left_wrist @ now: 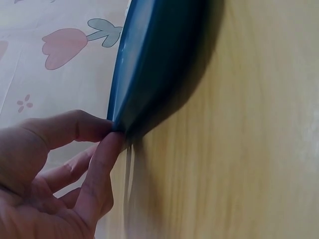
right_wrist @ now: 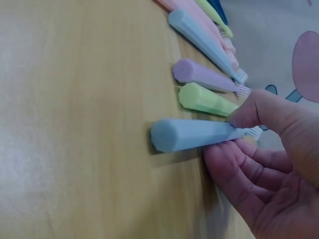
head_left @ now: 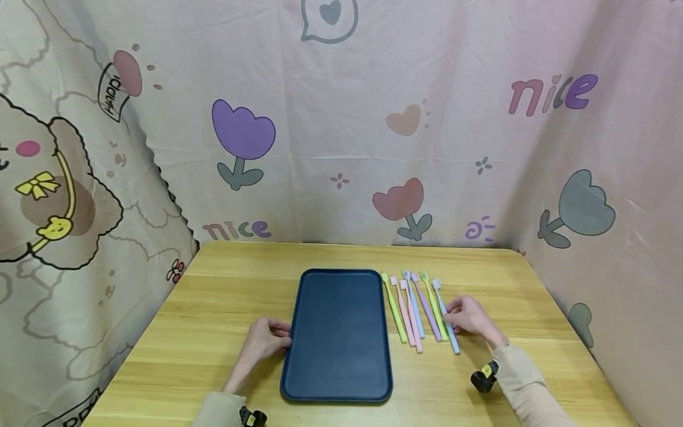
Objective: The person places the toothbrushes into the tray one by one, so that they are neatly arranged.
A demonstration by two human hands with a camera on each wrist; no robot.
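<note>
A dark blue tray (head_left: 337,338) lies on the table in the head view. My left hand (head_left: 265,341) is at its left edge, and in the left wrist view thumb and finger pinch the tray's rim (left_wrist: 130,69). To the right of the tray, several pastel toothbrushes lie side by side, heads toward the back. My right hand (head_left: 472,314) is at the rightmost one, a blue toothbrush (head_left: 452,338). The right wrist view shows thumb and index finger pinching its handle (right_wrist: 194,134), beside a green toothbrush (right_wrist: 204,99) and a purple toothbrush (right_wrist: 204,75).
The wooden table (head_left: 224,279) ends at a patterned curtain (head_left: 331,130) behind it, with more curtain on both sides. A yellow-green toothbrush (head_left: 393,308) lies close to the tray's right edge, with pink toothbrushes (head_left: 413,323) beside it.
</note>
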